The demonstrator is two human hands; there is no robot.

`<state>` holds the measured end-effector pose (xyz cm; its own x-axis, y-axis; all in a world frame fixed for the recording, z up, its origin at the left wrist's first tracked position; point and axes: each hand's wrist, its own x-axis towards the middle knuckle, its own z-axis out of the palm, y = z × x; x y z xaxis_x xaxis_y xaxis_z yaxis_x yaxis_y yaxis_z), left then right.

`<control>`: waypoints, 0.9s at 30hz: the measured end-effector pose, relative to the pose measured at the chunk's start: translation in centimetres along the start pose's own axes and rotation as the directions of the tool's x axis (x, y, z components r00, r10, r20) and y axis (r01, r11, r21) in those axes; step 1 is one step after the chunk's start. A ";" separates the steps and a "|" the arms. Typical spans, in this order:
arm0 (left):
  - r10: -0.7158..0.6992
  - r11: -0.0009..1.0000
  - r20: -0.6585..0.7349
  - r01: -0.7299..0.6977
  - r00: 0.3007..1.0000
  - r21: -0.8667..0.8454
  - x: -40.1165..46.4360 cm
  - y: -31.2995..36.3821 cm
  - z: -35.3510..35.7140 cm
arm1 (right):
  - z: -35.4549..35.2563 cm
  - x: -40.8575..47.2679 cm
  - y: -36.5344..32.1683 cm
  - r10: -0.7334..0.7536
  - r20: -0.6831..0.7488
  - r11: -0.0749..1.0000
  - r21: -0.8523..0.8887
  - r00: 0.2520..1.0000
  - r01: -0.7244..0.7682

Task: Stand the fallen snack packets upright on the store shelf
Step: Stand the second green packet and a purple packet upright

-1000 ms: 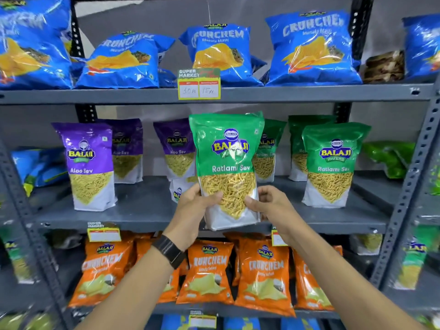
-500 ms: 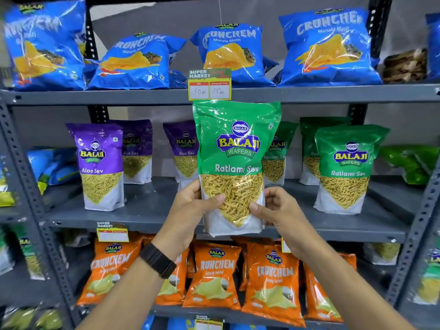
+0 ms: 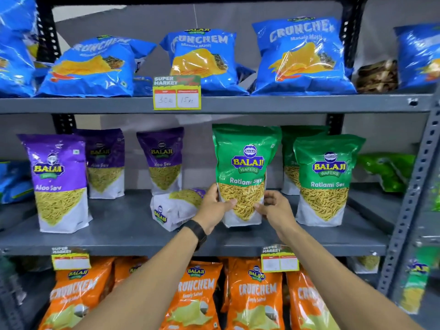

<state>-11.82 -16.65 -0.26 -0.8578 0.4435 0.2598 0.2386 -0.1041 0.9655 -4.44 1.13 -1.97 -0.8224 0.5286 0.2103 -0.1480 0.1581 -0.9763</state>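
1. Head view, against the earlier frames: the green Ratlami Sev packet point(image 3: 242, 173), which had been held up in front of the middle shelf point(image 3: 123, 225) and had covered the price tag above, was now lower and farther in, upright, its base at or just above the shelf surface; whether it touched could not be told.
2. It stood left of another green packet point(image 3: 327, 179), near but apart from it, with a third green packet point(image 3: 289, 160) farther back between them.
3. Both hands had followed it inward and the arms reached farther.
4. The left hand point(image 3: 214, 207) gripped the packet's lower left edge, thumb across the front and the fingers hidden behind; a dark wristband point(image 3: 196, 231) sat at that wrist.
5. The right hand point(image 3: 273, 207) pinched the lower right edge, fingers curled against the side and the thumb on the front.
6. Just left of the left hand a purple Aloo Sev packet point(image 3: 173, 209) lay fallen on the shelf, its top pointing far and right.
7. Three purple packets point(image 3: 57, 182) stood upright to the left.
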 end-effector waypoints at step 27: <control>0.091 0.824 -0.336 0.119 0.938 0.554 4.3 2.7 -13.7 | 7.3 -2.5 -0.1 0.013 0.138 0.999 -0.042 0.990 -0.007</control>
<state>-21.12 -27.18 3.71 -0.9355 0.1073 0.3368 0.3470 0.4603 0.8172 -6.38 -6.29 -2.72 -0.8922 0.4102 0.1887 -0.1189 0.1898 -0.9746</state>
